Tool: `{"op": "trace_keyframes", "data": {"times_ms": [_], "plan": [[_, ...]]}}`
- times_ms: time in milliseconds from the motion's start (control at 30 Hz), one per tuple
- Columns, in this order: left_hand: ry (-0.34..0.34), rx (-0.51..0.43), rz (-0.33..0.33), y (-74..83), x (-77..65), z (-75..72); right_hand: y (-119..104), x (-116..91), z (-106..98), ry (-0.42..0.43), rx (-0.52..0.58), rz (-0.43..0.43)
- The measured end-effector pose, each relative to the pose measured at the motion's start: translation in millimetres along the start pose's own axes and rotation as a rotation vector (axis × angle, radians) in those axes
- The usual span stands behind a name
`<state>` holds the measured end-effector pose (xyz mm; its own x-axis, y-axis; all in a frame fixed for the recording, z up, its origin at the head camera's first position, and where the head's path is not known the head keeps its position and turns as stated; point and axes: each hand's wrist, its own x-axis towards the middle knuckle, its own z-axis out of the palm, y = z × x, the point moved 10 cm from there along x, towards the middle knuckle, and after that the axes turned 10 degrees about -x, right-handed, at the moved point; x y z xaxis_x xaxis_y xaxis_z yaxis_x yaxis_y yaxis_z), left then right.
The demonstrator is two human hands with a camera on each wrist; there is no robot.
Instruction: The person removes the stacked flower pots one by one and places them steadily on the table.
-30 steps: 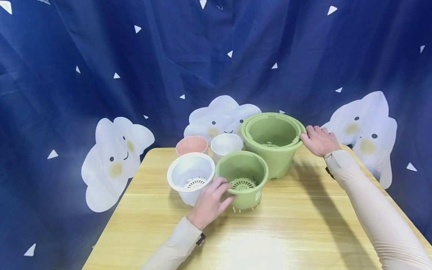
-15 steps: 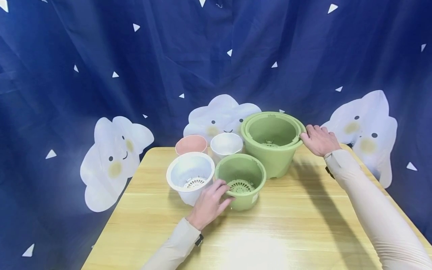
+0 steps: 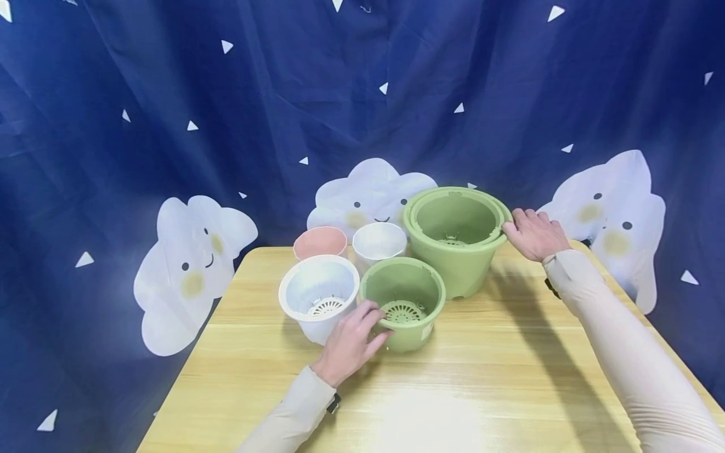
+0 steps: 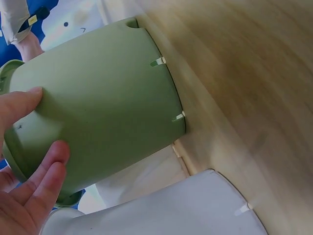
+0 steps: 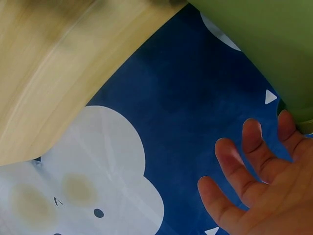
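In the head view my left hand [image 3: 347, 343] holds the near rim of a small green flowerpot [image 3: 416, 336], with fingers over the edge and the thumb on the outer wall. The left wrist view shows that pot's side [image 4: 107, 98] with thumb and fingers against it. A white flowerpot [image 3: 317, 324] stands just left of it, beside my wrist. My right hand [image 3: 538, 236] grips the right rim of a large green flowerpot [image 3: 453, 270], which has another green pot [image 3: 453, 217] nested in it. In the right wrist view, the other fingers hang loose below the rim.
Behind the front pots stand a pink pot [image 3: 321, 242] and a second white pot [image 3: 379, 241]. All are on a wooden table [image 3: 510, 390]. A dark blue curtain [image 3: 283, 94] with clouds and triangles hangs behind its far edge.
The small green flowerpot has shifted slightly left and settled onto the table beside the white one. My left hand stays at its rim; the right hand has not visibly moved.
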<state>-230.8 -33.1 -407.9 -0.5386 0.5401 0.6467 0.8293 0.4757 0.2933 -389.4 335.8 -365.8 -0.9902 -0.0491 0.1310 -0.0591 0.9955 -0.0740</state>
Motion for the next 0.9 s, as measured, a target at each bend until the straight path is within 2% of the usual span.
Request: {"op": "trace_keyframes", "data": {"times_ms": [400,700,900], "plan": [[-0.053,-0.007,-0.033,0.3,0.2,-0.8,-1,1,1,-0.005,0.001,-0.005],[-0.153,0.029,-0.064,1.2,5.9,-4.4,2,1,2,-0.003,0.002,-0.003],[-0.101,0.079,-0.07,4.3,19.6,-19.5,2,1,2,-0.004,0.004,-0.004]]}}
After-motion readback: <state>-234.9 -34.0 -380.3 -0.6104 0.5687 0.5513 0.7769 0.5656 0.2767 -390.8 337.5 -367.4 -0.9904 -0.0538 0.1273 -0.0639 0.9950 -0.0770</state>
